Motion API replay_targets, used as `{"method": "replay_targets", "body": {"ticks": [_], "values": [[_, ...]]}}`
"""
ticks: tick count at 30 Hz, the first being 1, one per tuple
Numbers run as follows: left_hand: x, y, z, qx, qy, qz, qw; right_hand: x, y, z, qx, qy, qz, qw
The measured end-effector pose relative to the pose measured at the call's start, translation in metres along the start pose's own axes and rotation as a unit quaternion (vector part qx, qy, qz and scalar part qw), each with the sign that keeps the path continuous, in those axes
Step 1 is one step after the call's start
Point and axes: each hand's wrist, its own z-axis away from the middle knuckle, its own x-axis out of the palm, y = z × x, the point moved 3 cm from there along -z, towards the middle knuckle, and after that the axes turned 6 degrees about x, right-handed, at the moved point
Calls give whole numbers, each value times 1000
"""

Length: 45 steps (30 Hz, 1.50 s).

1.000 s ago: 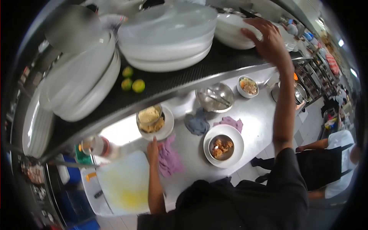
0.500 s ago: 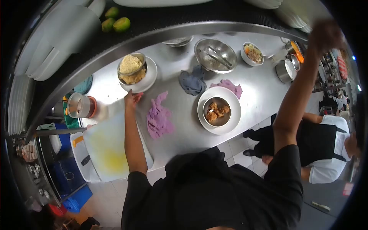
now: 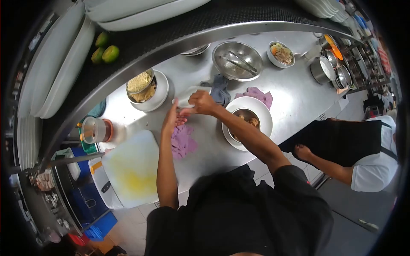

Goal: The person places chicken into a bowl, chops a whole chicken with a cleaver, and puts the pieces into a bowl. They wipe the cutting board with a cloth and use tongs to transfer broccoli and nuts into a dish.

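Over the middle of the counter my right hand is closed on a small white dish, which is partly covered by the fingers. My left hand meets it from the left, fingers stretched out and apart, fingertips right at the dish's edge. Beneath them lies a crumpled purple cloth. To the left, a white plate carries metal bowls of pale shredded food and browned pieces. Under my right forearm, another white plate bears a metal bowl with fried pieces, partly hidden.
A steel bowl with tongs, a blue-grey cloth and a bowl of mixed food stand farther back. A cutting board is at left. Overhead runs a shelf edge with limes. A person stands at right.
My right hand has come down from the upper right shelf to the middle, now with the white dish. My left hand has left the left plate's rim and moved right to meet it.
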Motion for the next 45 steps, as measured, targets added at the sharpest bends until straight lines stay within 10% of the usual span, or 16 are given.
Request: {"method": "replay_targets", "body": {"ticks": [3, 8, 14, 18, 20, 24, 26, 30, 32, 34, 35, 38, 42, 45], "values": [[-10, -27, -37, 43, 61, -75, 994, 16, 5, 6, 23, -309, -4, 951], [-7, -34, -70, 108, 117, -20, 987, -40, 65, 4, 120, -98, 289, 945], [2, -13, -105, 147, 143, -58, 977, -63, 140, 33, 100, -214, 298, 925], [-20, -14, -159, 209, 246, -232, 918, -63, 126, 24, 172, -209, 319, 908], [2, 9, -131, 174, 199, -197, 944, -45, 102, 32, 296, -402, 172, 849], [10, 13, -120, 157, 170, -140, 963, -42, 124, 57, 340, -349, 114, 866], [13, 6, -107, 122, 166, -131, 970, -55, 145, 60, 421, -417, 148, 792], [31, 5, -88, 84, 184, -132, 971, -77, 169, 64, 430, -428, 225, 762], [14, -22, -111, 215, 218, -248, 919, -78, 152, 62, 347, -437, 308, 771], [-1, -41, -116, 318, 285, -328, 843, -67, 133, 47, 275, -588, 148, 746], [-2, -53, -110, 306, 236, -174, 906, -103, 71, -7, 272, -620, 23, 736], [9, -50, -35, 295, 247, -59, 921, -185, -79, -136, 92, -548, -122, 823], [-18, -86, 15, 330, 251, -37, 909, -291, -179, -259, -160, -222, -209, 939], [-35, -116, 64, 339, 322, -45, 883, -362, -165, -280, -76, 38, -132, 988]]}}
